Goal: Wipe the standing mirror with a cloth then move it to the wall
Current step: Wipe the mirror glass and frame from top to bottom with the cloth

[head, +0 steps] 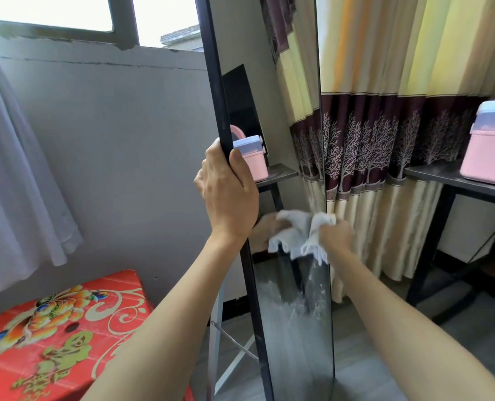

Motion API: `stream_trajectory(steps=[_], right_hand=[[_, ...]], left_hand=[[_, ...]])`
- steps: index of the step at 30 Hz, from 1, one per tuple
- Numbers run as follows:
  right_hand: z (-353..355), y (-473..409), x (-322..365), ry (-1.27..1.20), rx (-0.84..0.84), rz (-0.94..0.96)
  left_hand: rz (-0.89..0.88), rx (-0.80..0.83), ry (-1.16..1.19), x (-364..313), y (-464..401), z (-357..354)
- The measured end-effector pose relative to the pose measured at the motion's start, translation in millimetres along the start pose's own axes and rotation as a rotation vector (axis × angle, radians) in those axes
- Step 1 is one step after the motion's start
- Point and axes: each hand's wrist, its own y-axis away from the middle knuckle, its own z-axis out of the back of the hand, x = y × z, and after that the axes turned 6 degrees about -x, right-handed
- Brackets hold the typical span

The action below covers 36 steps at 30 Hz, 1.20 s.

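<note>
Two bare forearms reach forward from the bottom edge. Nearest on the left, a red stool (pixel 58 337) bears a floral print with gold characters too distorted to read. Left hand (pixel 226 195): fingers clasped round the black left frame edge of the standing mirror (pixel 295 328), which stands upright on the floor, its glass smeared white low down. Right hand (pixel 334 235): fingers clenched on a white cloth (pixel 317 235) pressed to the glass near the right frame edge. Beyond, patterned curtains (pixel 385 134) hang just behind the mirror; at right, a black table (pixel 454 180) carries a pink box (pixel 489 149). Farthest, a grey wall (pixel 119 146) below a window (pixel 67 10).
</note>
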Motion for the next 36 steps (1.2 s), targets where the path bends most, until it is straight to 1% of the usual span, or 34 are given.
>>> stream_trajectory(steps=[3,5,7,8,9,10,11,13,14,15,16,17,18,22,24,26,27,28,29,32,34,35,36], right_hand=[[6.7,1.9,55.9,-0.06,-0.093,0.309],[-0.3,7.2,73.1,-0.07,-0.112,0.489],[-12.8,12.4,71.5,-0.073,-0.066,0.59],[-19.0,13.5,61.5,-0.068,-0.042,0.596],[-23.6,13.6,47.3,-0.057,-0.029,0.564],[-30.3,4.2,23.3,-0.067,-0.009,0.474],[-34.2,-5.5,-0.6,-0.085,0.021,0.333],[-35.9,-21.4,-47.9,-0.158,0.115,-0.092],[-33.9,-26.5,-66.2,-0.139,0.129,-0.238],[-30.0,-26.8,-77.5,-0.144,0.126,-0.337],[-26.6,-26.5,-82.6,-0.112,0.095,-0.36],[-22.3,-21.5,-76.8,-0.045,0.039,-0.312],[-17.3,-21.7,-66.6,-0.02,-0.013,-0.213],[-15.5,-26.7,10.4,-0.126,-0.167,0.229],[-24.6,-26.9,39.0,-0.094,-0.141,0.452],[-32.0,-20.6,51.3,-0.088,-0.075,0.579],[-33.9,-16.9,51.2,-0.075,-0.042,0.596],[-39.0,-20.6,41.9,-0.078,-0.022,0.569],[-41.1,-22.8,29.1,-0.084,0.01,0.467],[-37.7,-29.1,-19.4,-0.146,0.145,0.025],[-26.8,-24.5,-46.7,-0.088,0.189,-0.215],[-22.2,-20.0,-56.0,-0.032,0.174,-0.277],[-19.2,-18.1,-61.1,-0.001,0.12,-0.299]], left_hand=[[0.062,-0.019,-0.028,-3.5,-2.7,-3.1],[0.076,-0.018,-0.043,-2.6,-3.3,-4.5],[0.061,-0.015,-0.049,-0.7,-3.8,-5.1],[0.052,-0.016,-0.047,0.3,-3.9,-5.3],[0.047,-0.018,-0.043,1.0,-3.7,-5.5],[0.045,-0.021,-0.038,1.0,-3.8,-5.3],[0.043,-0.022,-0.035,0.8,-3.8,-5.0],[0.033,-0.017,-0.033,0.3,-3.4,-4.1],[0.027,-0.013,-0.035,0.1,-3.6,-3.8],[0.022,-0.012,-0.041,-0.3,-3.7,-3.3],[0.018,-0.015,-0.045,0.0,-3.7,-3.2],[0.014,-0.016,-0.05,0.2,-3.7,-2.8],[0.014,-0.017,-0.054,0.0,-3.1,-3.3],[0.007,-0.029,-0.078,-1.3,-3.0,-3.9],[0.006,-0.04,-0.08,-1.9,-3.6,-4.0],[0.001,-0.05,-0.081,-2.4,-3.7,-3.5],[0.0,-0.054,-0.081,-2.7,-3.4,-3.4],[-0.002,-0.06,-0.08,-2.9,-3.2,-3.7],[-0.001,-0.065,-0.08,-3.4,-2.9,-3.6],[0.024,-0.072,-0.068,-3.6,-1.9,-4.3],[0.026,-0.067,-0.062,-2.7,-1.8,-5.5],[0.026,-0.064,-0.062,-2.1,-2.1,-5.5],[0.028,-0.061,-0.064,-1.7,-2.1,-5.4]])
